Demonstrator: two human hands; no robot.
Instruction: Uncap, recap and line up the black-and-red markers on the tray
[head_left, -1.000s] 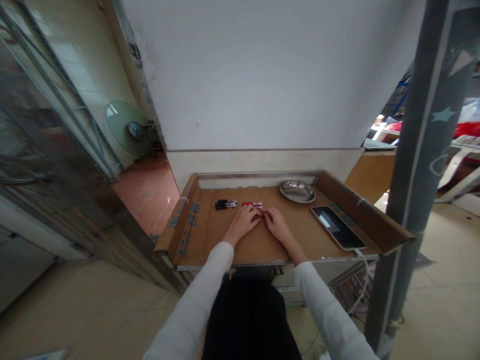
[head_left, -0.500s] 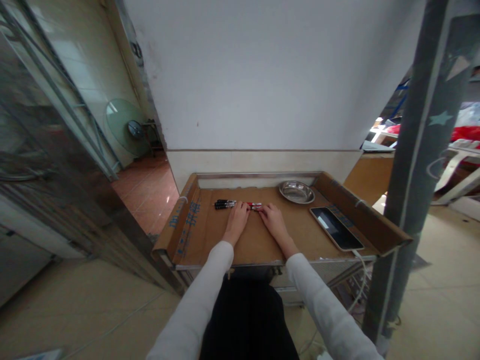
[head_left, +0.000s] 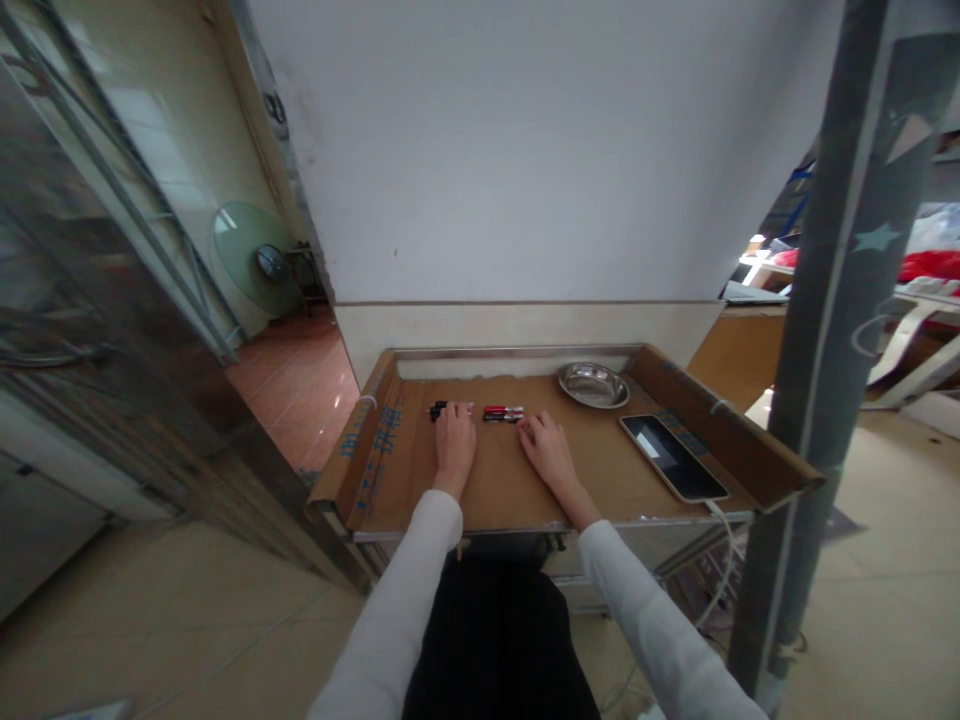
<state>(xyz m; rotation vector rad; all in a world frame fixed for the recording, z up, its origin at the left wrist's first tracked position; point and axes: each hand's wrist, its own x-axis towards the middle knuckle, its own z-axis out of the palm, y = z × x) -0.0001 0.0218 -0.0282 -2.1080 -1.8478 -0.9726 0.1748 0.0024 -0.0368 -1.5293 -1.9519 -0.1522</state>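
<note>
My left hand is over a group of small black cylinders, its fingers bent down on them and covering most of the group. To the right of that hand lies a second group, a red cylinder with dark ones alongside, all with silvery markings. They look like batteries or short pens; I cannot tell which. My right hand rests at the right end of this group, fingers curled, fingertips at or touching the ends. Whatever is between those fingertips is too small to make out.
Brown cardboard lines the tabletop, with raised sides at left and right. A shiny metal dish stands at the back right. In front of it lies a phone with a white cable. A white wall rises behind.
My left hand has moved left, off the red and dark cylinders and onto the black group. The red group now shows fully. My right hand has stayed nearly in place.
</note>
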